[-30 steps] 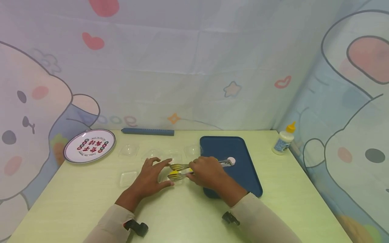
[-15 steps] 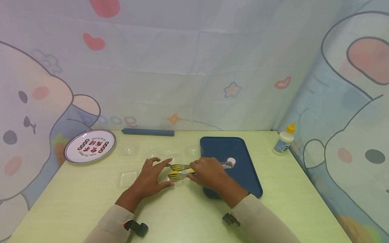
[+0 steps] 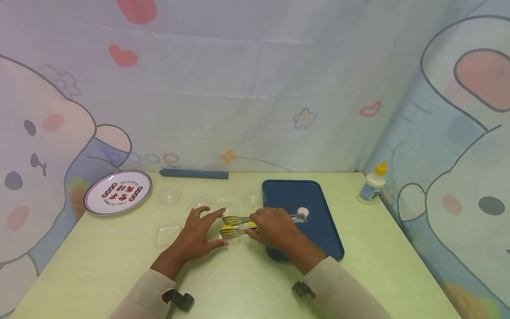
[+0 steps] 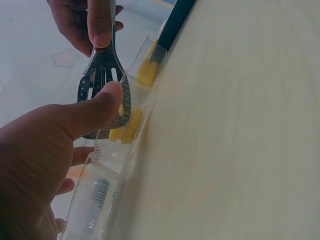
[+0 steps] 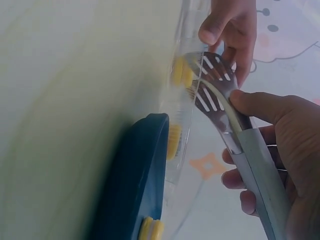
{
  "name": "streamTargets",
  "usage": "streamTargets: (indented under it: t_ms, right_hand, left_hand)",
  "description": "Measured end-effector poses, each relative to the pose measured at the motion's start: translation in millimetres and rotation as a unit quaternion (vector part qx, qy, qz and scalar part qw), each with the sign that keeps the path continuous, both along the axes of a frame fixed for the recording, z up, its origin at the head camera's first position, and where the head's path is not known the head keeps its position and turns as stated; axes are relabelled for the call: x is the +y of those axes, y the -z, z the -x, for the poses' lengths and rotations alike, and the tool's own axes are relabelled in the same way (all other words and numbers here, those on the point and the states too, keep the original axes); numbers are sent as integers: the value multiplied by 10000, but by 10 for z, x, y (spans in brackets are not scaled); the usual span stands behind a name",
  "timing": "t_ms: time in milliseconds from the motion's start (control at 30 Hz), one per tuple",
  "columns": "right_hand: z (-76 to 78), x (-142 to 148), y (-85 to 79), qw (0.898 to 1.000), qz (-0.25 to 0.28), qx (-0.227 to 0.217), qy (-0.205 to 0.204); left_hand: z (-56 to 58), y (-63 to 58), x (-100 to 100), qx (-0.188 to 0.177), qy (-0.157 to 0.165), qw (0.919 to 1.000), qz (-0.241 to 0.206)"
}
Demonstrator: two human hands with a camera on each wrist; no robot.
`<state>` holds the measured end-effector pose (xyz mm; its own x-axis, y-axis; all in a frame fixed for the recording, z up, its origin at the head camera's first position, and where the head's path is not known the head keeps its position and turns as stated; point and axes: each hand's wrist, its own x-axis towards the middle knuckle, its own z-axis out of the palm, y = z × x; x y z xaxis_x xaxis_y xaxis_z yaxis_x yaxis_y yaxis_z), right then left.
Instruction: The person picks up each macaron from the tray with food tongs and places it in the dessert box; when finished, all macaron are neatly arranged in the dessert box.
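My right hand grips metal tongs around their handles. The slotted heads of the tongs stand apart over a clear plastic box, on either side of a yellow macaron; whether they touch it I cannot tell. My left hand holds that box from the left, thumb on the near side and fingers on the far side. A second yellow macaron sits closer to the tray, behind clear plastic. Part of it is hidden by my right hand in the head view.
A dark blue tray lies to the right, bearing a pale pink macaron and a yellow macaron. Several clear containers stand behind and left. A plate, a blue-grey bar and a glue bottle line the back.
Both hands stay almost in place. The rear end of the tongs has shifted slightly, and a yellow patch on the tray beside my right hand is now covered.
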<state>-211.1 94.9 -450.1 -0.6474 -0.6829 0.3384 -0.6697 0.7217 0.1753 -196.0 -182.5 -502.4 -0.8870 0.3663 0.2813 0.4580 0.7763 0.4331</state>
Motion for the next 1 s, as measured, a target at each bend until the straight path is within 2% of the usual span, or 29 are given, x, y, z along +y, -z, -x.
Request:
streamTargets:
  t_ms: [167,367,700,833,1000]
  right_hand:
    - [-1,66,30,9994,302,143,-86]
    - [20,169,48,9982,547,241,-39]
    - [-6,378,79,9949,979,237,80]
    - [-9,467,84,9939,1027,257,314]
    - [4,564,141,9919,1186,333,297]
  left_hand:
    - [-40,-45,-57,222,71,9997,27]
    - [-83,-69,-222,633,-19,9980,70]
    - [-156,-75,-466,644,-208,9975,196]
    - [-163,-60,-506,667,-269,9973,172]
    - [-177,-41,-538,638,-333,9973,127]
